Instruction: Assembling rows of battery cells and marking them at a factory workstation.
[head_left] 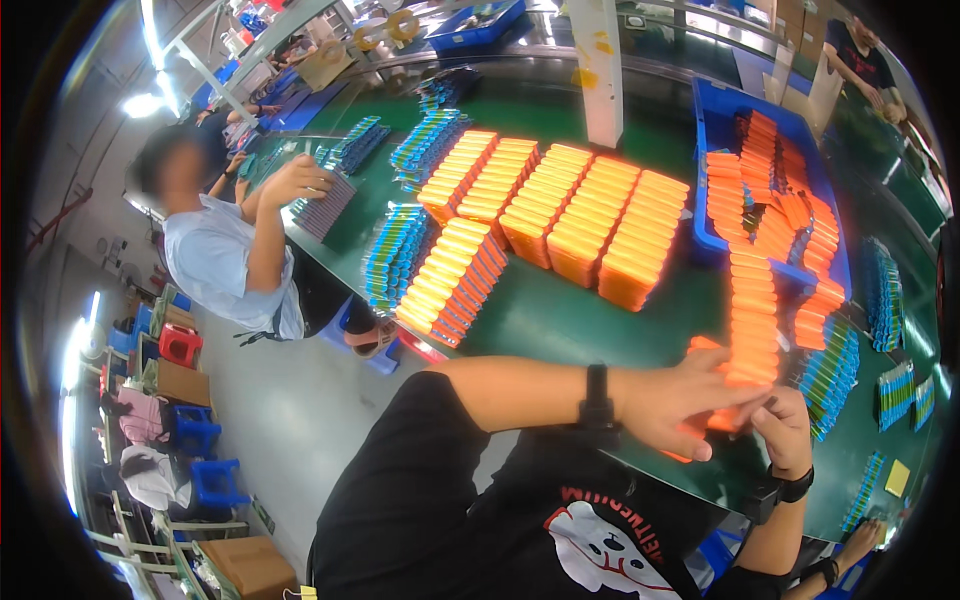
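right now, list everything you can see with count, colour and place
orange stacks: six, orange, mid-table
orange strip: one, orange, at the hands
blue-green stacks: several, blue and green, both table sides
blue bin: one, blue, right, holding orange strips
far tray: one, blue, top
table: one, green, centre
post: one, white, top centre
yellow pad: one, yellow, right
tape rolls: several, tan, top
stools: several, blue, left
cardboard boxes: several, brown, left
co-workers: several, nearest in light blue, left
distant clutter: uncountable
left grip: one, black wristband, at strip
right grip: one, black wristband, strip's near end
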